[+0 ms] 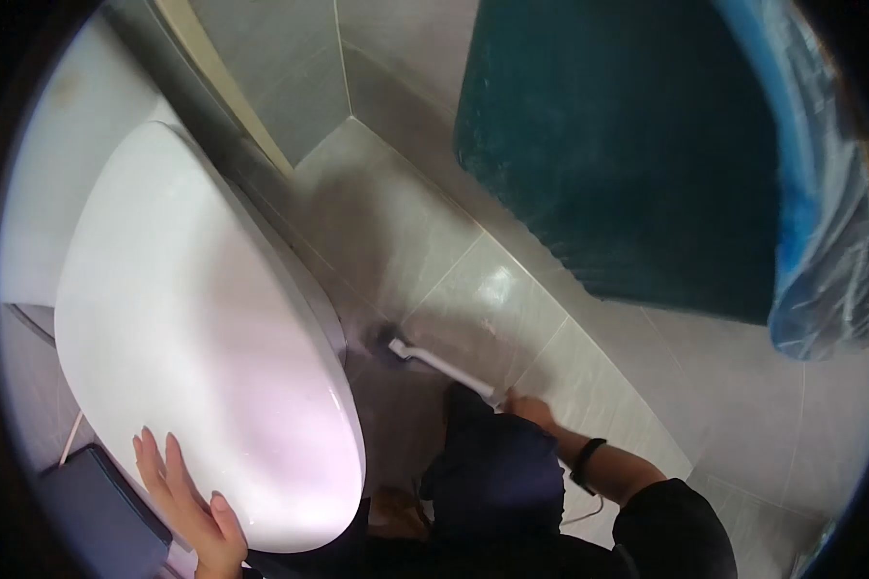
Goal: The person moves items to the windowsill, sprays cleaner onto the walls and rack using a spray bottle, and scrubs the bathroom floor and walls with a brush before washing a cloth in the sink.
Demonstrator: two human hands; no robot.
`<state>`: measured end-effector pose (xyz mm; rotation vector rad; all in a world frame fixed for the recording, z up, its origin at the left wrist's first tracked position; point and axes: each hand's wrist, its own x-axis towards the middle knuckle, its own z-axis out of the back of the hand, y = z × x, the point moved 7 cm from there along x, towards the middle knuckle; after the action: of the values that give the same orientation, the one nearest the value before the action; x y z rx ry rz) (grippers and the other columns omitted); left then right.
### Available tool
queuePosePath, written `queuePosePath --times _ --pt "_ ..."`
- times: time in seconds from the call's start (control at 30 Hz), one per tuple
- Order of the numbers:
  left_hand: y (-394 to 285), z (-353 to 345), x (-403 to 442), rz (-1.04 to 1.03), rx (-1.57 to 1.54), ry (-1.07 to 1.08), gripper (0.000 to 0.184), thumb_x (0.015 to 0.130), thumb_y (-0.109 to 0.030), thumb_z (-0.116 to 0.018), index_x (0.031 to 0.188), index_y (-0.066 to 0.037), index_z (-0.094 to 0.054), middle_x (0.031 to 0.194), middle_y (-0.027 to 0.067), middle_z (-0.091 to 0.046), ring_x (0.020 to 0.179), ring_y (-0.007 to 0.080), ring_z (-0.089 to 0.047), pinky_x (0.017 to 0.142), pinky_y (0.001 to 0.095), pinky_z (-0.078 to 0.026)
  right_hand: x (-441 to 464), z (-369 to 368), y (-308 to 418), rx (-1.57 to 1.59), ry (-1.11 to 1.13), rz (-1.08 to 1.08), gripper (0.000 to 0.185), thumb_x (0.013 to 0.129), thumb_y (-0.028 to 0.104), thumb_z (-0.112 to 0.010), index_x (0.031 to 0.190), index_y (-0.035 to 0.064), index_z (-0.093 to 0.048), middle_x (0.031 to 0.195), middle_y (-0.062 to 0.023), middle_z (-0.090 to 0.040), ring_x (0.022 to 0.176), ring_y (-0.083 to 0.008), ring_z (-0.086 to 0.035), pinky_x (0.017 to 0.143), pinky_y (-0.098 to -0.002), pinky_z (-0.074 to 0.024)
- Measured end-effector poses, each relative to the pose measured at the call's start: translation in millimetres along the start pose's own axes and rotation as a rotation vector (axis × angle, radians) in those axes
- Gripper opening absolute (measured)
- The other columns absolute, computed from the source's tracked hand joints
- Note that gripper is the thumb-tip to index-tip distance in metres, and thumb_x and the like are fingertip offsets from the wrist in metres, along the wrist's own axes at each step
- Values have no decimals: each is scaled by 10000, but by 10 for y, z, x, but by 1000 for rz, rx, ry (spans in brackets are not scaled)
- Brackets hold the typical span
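Observation:
My left hand (191, 510) lies with its fingers spread on the white closed toilet lid (212, 318), near its front left edge. My right hand (531, 409) is closed round the end of a white-handled scrub brush (451, 369); my dark-clothed knee partly covers the grip. At the brush's far end the dark head is down at the grey tiled floor (444, 280), close beside the toilet base (330, 323). The head is blurred, so its bristles do not show clearly.
A dark green panel (628, 154) with blue and clear plastic sheeting (821, 241) stands at the upper right. To the lower left is a dark flat-topped bin or box (106, 511). Grey tiled walls (270, 68) meet the floor beyond the toilet.

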<state>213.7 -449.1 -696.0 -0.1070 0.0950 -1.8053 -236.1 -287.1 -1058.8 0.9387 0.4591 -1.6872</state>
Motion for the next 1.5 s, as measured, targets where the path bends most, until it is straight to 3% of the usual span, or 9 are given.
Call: queuePosePath --times 0.13,0.47,0.7,0.83,0.97,1.13,1.23,1.4,1.5 --pt "1 -64 -21 -11 -82 -28 619 983 -362 -348 1450 42 -309 1531 262 -183 1430 432 -177 1131 531 -199 585 756 -830 45 -367 -329 448 962 435 -452 1119 16 -470 860 -198 -675 762 -387 -667 618 -494 -515" --pt "-64 -88 -1 10 -129 -45 637 975 -373 -363 1454 40 -293 1544 238 -138 1441 402 -157 1145 526 -183 360 612 1128 425 -197 516 556 988 315 -452 1491 206 -243 968 -255 -647 880 -429 -633 760 -516 -484" --pt "-33 -94 -23 11 -147 -49 631 976 -366 -377 1433 64 -318 1512 290 -177 1428 458 -146 1124 568 -192 1864 1475 2734 450 -118 508 499 998 270 -419 1462 111 -330 1130 -242 -607 1018 -390 -605 860 -453 -471" --pt "-64 -9 7 36 -145 -61 618 922 -355 -459 1395 39 -404 1481 298 -247 1422 454 -167 1135 561 -170 1392 1053 1913 449 62 505 539 1009 271 -397 1505 128 -243 1353 -198 -515 1205 -355 -527 1026 -402 -402" --pt "-342 215 170 1 -28 -1 603 905 -292 -482 1424 1 -394 1472 309 -291 1352 504 -262 1096 582 -219 756 1335 1416 301 166 406 504 1022 316 -324 1507 208 -242 1201 -199 -606 1038 -359 -618 885 -455 -474" --pt "-504 372 264 14 17 31 598 877 -257 -493 1406 11 -407 1454 316 -308 1325 518 -283 1091 595 -217 1968 1834 2567 605 80 349 524 988 309 -408 1485 182 -302 1100 -183 -655 966 -343 -647 843 -441 -500" --pt "-747 527 493 66 38 29 600 851 -243 -515 1386 12 -424 1437 315 -330 1314 527 -288 1081 608 -223 2591 2348 3580 286 -268 565 592 973 382 -429 1472 89 -304 1120 -204 -645 990 -363 -639 855 -459 -497" --pt "-1114 497 828 125 75 90 619 823 -309 -559 1366 -32 -456 1447 291 -331 1317 525 -283 1075 612 -223 2692 3460 4438 274 -330 548 553 965 429 -427 1354 39 -469 1060 -206 -664 951 -377 -643 810 -449 -508" --pt "-1202 561 1192 168 31 67 615 822 -334 -573 1367 -69 -469 1458 268 -333 1331 510 -279 1078 614 -214 3093 3755 4658 369 -296 581 384 970 224 -438 1311 55 -494 1075 -225 -652 960 -382 -660 784 -482 -532"
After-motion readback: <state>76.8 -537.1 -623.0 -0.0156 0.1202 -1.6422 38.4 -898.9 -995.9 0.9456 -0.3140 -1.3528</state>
